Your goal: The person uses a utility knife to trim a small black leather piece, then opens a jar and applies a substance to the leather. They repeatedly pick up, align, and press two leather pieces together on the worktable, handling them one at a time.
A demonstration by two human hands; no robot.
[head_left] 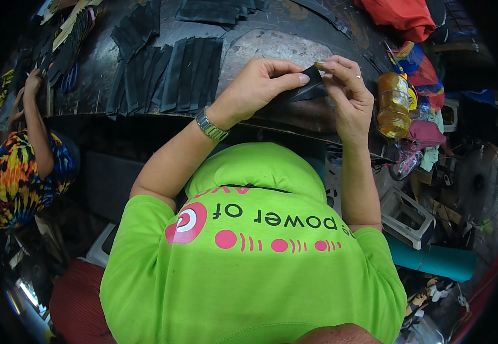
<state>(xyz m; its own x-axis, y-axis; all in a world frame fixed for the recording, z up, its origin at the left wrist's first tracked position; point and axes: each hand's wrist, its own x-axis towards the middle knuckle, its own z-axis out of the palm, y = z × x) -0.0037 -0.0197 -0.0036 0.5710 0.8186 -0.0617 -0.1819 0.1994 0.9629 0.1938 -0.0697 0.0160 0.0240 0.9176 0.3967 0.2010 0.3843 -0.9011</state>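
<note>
Near the front edge of the dark worktable (243, 30), both my hands are on a black strip of leather-like material (312, 90). My left hand (260, 85) presses it with the thumb, the other fingers curled beneath and partly hidden. At the strip's upper corner, the fingertips of my right hand (349, 94) pinch the edge, which stands raised. Under the hands lies a worn, pale board (254, 46). Left of it are neat rows of similar black strips (191, 74), with another overlapping bunch (137, 31) behind.
A jar of amber liquid (395, 106) stands close to my right hand. Beyond it are a red bag (401, 17) and colourful cloth. At the left, a co-worker in a tie-dye shirt (16, 178) handles dark pieces. A fan (481, 180) and teal roll (429, 258) are at right.
</note>
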